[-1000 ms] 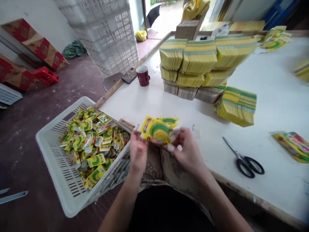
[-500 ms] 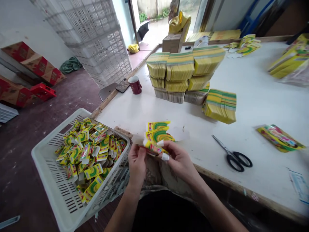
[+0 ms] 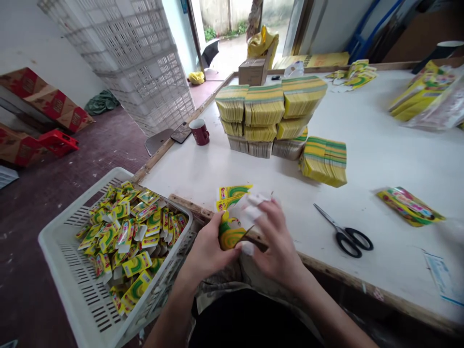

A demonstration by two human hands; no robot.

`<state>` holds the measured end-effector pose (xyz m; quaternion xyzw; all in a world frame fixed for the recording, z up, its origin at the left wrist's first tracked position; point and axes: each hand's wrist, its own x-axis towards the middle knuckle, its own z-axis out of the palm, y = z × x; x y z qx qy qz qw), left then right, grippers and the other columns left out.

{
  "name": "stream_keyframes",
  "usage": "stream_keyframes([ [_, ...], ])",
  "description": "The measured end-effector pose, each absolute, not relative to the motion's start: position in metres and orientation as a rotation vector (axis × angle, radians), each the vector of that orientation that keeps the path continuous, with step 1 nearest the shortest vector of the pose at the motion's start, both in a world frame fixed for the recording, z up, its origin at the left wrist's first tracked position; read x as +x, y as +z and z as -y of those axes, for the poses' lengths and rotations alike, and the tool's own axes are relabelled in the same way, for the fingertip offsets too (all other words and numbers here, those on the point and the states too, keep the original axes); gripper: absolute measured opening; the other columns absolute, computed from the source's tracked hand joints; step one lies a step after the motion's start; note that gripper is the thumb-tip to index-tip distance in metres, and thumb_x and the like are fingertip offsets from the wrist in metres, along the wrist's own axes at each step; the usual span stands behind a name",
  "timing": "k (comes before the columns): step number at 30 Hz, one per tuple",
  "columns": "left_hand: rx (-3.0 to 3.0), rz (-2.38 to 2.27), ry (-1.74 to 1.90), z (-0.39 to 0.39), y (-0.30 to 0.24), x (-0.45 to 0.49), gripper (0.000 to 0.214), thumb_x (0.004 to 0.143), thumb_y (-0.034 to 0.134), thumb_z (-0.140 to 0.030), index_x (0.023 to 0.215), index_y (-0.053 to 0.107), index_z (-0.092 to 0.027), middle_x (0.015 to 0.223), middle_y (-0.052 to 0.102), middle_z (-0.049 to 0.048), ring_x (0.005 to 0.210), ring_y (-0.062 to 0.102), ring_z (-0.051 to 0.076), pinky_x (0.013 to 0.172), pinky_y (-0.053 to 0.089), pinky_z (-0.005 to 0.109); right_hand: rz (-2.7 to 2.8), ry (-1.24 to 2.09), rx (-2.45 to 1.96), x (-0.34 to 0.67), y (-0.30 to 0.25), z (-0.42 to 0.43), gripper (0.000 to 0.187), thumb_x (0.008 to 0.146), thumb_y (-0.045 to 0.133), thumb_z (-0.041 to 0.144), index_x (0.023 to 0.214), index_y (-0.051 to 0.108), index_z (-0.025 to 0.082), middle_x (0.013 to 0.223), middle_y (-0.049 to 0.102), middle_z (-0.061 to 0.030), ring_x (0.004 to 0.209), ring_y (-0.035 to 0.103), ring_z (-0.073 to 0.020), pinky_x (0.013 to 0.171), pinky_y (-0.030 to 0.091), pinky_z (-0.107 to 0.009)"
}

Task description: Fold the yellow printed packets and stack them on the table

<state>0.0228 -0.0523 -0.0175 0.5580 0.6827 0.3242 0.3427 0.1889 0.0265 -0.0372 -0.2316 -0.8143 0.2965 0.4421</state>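
Note:
At the near edge of the white table [image 3: 380, 159], both my hands close on a small yellow-and-green carton [image 3: 230, 233]. My left hand [image 3: 206, 249] grips its lower left side. My right hand [image 3: 273, 241] pinches its right side, fingertips wrapped in white tape. A flat yellow carton blank [image 3: 232, 193] lies on the table just behind the hands. To my left, a white plastic crate [image 3: 68, 261] holds several folded cartons of the same print.
Stacked bundles of flat yellow blanks [image 3: 270, 113] stand mid-table, one bundle [image 3: 323, 161] lying beside them. Black scissors [image 3: 344, 234] and a coloured packet [image 3: 409, 205] lie to the right. A maroon mug [image 3: 199, 131] and phone [image 3: 181, 133] sit at the left edge. White crates [image 3: 137, 63] are stacked on the floor.
The carton has been folded from a flatter piece into a compact shape, and my hands have drawn it closer together and lower at the table edge. The camera view shifted slightly.

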Motion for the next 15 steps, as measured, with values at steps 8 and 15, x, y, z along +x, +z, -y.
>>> stream_keyframes([
  [8,1.735,-1.848,0.983,0.058,-0.052,0.046,0.076,0.074,0.065,-0.021,0.135,0.021,-0.020,0.125,0.057,0.0160,0.112,0.061,0.028,0.090,0.051,0.041,0.949,2.332,-0.597,0.171,-0.048,-0.024,0.055,0.080,0.071,0.045,0.128,0.059,0.022,0.124,0.065,-0.0110,0.115,0.060,-0.0286,0.105,0.042,-0.045],
  [15,1.855,-1.802,1.000,0.054,-0.056,0.042,0.072,0.069,0.065,-0.012,0.130,0.029,-0.025,0.127,0.050,0.0110,0.114,0.057,0.025,0.095,0.049,0.038,1.011,2.243,-0.696,0.168,-0.062,-0.028,0.057,0.076,0.075,0.049,0.126,0.062,0.026,0.113,0.071,-0.0088,0.115,0.060,-0.0273,0.107,0.040,-0.046],
])
